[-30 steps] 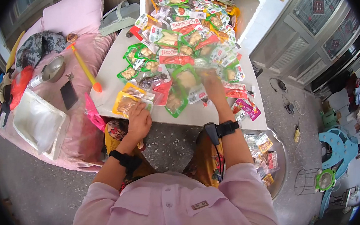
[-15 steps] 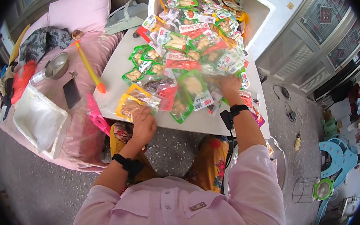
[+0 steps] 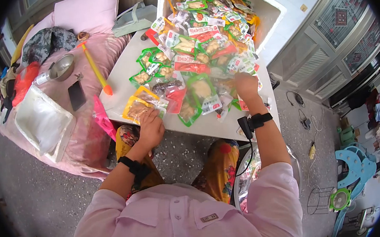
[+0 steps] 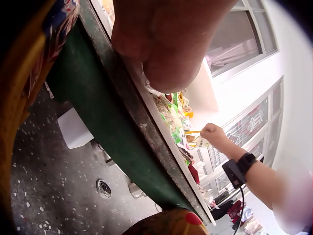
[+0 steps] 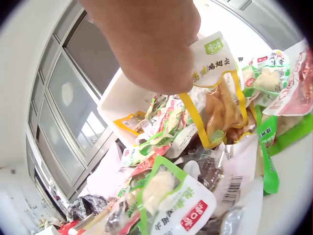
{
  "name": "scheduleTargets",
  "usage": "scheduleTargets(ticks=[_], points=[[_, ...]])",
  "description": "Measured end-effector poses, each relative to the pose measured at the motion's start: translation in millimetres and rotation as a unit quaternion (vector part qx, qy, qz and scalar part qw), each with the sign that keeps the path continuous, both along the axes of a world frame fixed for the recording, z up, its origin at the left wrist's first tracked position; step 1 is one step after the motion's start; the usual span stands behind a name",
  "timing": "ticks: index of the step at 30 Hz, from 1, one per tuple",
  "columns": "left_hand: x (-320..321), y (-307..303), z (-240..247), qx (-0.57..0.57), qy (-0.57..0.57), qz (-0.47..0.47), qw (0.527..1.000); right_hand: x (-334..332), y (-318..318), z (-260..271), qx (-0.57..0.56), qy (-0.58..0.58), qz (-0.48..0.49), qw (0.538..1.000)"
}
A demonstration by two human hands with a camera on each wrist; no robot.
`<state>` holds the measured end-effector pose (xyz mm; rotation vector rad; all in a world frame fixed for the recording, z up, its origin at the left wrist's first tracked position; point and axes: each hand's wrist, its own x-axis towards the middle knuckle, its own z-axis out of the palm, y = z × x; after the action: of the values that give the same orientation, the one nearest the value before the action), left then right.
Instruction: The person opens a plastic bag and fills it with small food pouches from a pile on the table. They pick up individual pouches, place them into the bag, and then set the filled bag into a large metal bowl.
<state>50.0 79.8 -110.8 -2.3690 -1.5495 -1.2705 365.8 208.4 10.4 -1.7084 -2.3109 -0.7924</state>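
Observation:
My right hand (image 3: 247,86) is over the right side of the heap of sealed snack packets on the white table (image 3: 118,75). It pinches a yellow-edged snack packet (image 5: 217,110) by its white printed top, and brown pieces show through the clear front. In the left wrist view this right hand (image 4: 215,134) is raised above the heap. At the front left of the table, my left hand (image 3: 151,130) rests its fingers on a few yellow-edged packets (image 3: 135,109). Green-edged packets (image 3: 202,90) lie between the hands.
A white foam box (image 3: 275,14) lies at the table's back, spilling packets. A metal basin (image 3: 237,195) stands on the floor below. Left, a pink-covered bed (image 3: 88,141) bears a white foam tray (image 3: 41,122), a phone (image 3: 77,95) and a yellow-orange stick (image 3: 94,68).
My right hand has moved to the right across the heap, and its fingers are now drawn together. My left hand has stayed on the yellow-edged packets. The head view has shifted slightly.

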Motion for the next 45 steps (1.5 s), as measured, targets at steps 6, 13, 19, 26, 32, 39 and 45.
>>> scheduleTargets(ticks=[6, 13, 19, 26, 32, 39, 45], points=[[-0.7, -0.5, 2.0, -0.024, 0.0, -0.007, 1.0, 11.8, -15.7, 32.3, -0.073, 0.195, 0.063, 0.976], [-2.6, -5.0, 11.6, -0.013, -0.008, -0.002, 1.0, -14.7, -72.6, 15.8, -0.278, 0.698, 0.115, 0.65], [19.2, -31.9, 42.7, -0.357, -0.463, -0.104, 0.805, -60.3, -123.6, -12.6, -0.197, 0.599, 0.208, 0.748], [32.4, -53.3, 61.9, -0.468, -0.732, -0.284, 0.406, -110.7, -185.4, -31.3, -0.064, 0.228, 0.401, 0.885], [30.3, -45.8, 48.4, -0.457, -0.742, -0.247, 0.425, -100.7, -208.4, -50.9, -0.073, 0.487, 0.26, 0.83], [57.5, -53.6, 48.6, -0.479, -0.722, -0.3, 0.398, -100.2, -203.6, -65.1, -0.349, 0.917, 0.087, 0.172], [33.3, -40.6, 28.9, -0.392, -0.369, -0.11, 0.835, -97.7, -192.1, -56.0, -0.239, 0.935, 0.065, 0.255]])
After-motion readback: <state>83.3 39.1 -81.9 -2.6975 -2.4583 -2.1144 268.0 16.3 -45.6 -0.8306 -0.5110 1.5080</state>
